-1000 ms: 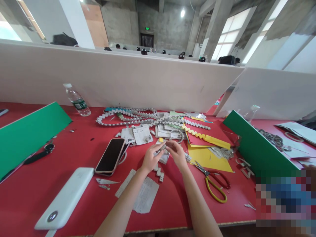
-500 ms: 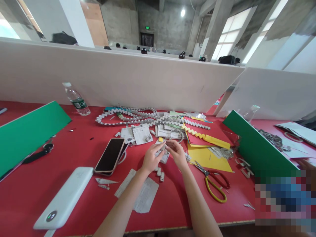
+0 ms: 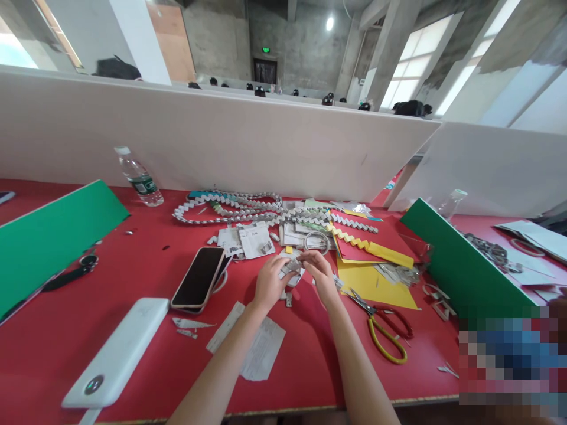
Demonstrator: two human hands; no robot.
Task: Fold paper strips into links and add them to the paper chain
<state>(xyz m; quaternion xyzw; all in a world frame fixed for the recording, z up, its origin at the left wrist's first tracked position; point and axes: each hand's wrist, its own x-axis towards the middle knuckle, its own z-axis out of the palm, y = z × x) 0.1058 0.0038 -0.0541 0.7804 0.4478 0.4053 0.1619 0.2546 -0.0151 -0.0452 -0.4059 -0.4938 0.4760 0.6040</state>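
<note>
Both hands meet over the middle of the red table. My left hand [image 3: 270, 280] is closed on a small folded paper chain [image 3: 291, 267], grey-white with zigzag edges. The fingertips of my right hand [image 3: 319, 273] pinch its other end, partly hiding it. Behind them lie a yellow folded paper piece [image 3: 289, 249], a roll of tape [image 3: 316, 242] and printed paper slips [image 3: 256, 240]. A long zigzag paper chain [image 3: 212, 219] loops across the back, and a yellow chain [image 3: 349, 237] lies to its right.
Scissors [image 3: 376, 319] with red and yellow handles lie right of my right arm, near yellow paper [image 3: 376, 283]. To the left are a phone [image 3: 198, 277], a white power bank [image 3: 117, 354], a watch [image 3: 73, 274] and a water bottle [image 3: 140, 180]. Green boards [image 3: 465, 271] stand at the sides.
My left hand has turned slightly, so more of the small paper chain shows between the hands. Its dangling end below the hands is now less visible. Other things stay put.
</note>
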